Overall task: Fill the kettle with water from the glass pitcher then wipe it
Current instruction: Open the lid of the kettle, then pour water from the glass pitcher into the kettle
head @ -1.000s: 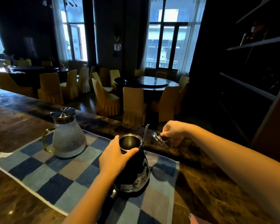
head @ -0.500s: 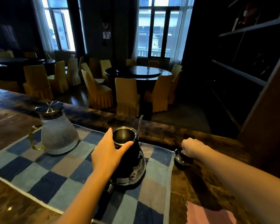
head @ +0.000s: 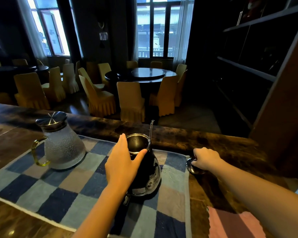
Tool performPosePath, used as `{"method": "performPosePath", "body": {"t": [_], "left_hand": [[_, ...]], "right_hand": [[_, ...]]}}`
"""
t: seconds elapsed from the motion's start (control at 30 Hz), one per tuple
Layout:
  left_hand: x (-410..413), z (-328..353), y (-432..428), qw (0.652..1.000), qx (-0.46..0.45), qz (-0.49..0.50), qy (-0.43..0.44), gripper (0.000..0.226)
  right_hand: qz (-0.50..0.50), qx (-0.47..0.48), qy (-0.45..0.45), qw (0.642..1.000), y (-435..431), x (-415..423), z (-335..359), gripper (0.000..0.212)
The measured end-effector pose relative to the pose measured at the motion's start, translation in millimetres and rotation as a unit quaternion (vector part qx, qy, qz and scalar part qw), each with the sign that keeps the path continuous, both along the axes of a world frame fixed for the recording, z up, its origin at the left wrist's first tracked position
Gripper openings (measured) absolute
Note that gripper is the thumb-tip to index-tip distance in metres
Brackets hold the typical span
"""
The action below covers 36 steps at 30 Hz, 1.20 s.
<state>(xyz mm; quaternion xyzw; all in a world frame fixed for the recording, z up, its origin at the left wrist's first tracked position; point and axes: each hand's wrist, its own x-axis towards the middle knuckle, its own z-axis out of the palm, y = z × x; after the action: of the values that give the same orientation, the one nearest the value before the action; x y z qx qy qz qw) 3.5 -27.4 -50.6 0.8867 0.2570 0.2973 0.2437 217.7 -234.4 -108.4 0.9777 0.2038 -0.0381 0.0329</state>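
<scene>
Squarely within the left grip (head: 122, 162), the open kettle (head: 151, 169); its lid (head: 191, 167) inside the right grip (head: 206, 159), aside.

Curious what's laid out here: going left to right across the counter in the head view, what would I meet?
Clear textured glass pitcher with steel lid → black metal kettle, open-topped → small shiny metal lid → pink cloth.

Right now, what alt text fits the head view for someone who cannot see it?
A left hand grips the neck of an open black kettle on a checked towel, while the right hand holds its lid on the dark counter beside the towel. A lidded glass pitcher stands on the towel to the left.
</scene>
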Motion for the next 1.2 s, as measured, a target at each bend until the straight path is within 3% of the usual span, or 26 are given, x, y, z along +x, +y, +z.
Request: {"method": "performPosePath", "body": {"t": [0.17,0.3,0.5,0.63,0.77,0.83,1.07,1.2], "left_hand": [[-0.6,2.3,5.0,0.999,-0.012,-0.049,0.005,0.074],[0.5,1.4,11.8,0.991,-0.079,-0.109,0.017,0.066],[1.8,1.2,20.0,0.981,-0.144,-0.126,0.006,0.064],[-8.6,-3.7,35.5,0.991,-0.076,-0.102,0.053,0.062],[-33.0,-4.2,62.9,0.989,0.122,-0.028,0.075,0.064],[-49.7,-1.5,73.5,0.979,0.177,-0.008,0.106,0.067],[-93.5,10.4,127.4,0.962,0.219,0.078,0.143,0.078],[-108.9,13.5,171.9,0.967,0.187,0.102,0.137,0.080]], "right_hand": [[0.069,0.125,-0.045,0.989,30.2,-20.2,2.8,0.057],[0.124,0.209,-0.037,0.969,62.9,-48.2,29.9,0.064],[0.180,0.223,-0.045,0.957,96.0,-78.7,77.0,0.067],[0.227,0.207,-0.083,0.948,111.2,-89.9,99.7,0.069],[0.290,0.207,-0.112,0.928,128.0,-111.4,101.5,0.068],[0.311,0.202,-0.107,0.923,137.7,-125.4,98.2,0.068],[0.369,0.183,-0.107,0.905,195.1,-150.2,109.7,0.067],[0.396,0.182,-0.093,0.895,240.9,-161.0,119.0,0.066]]}}
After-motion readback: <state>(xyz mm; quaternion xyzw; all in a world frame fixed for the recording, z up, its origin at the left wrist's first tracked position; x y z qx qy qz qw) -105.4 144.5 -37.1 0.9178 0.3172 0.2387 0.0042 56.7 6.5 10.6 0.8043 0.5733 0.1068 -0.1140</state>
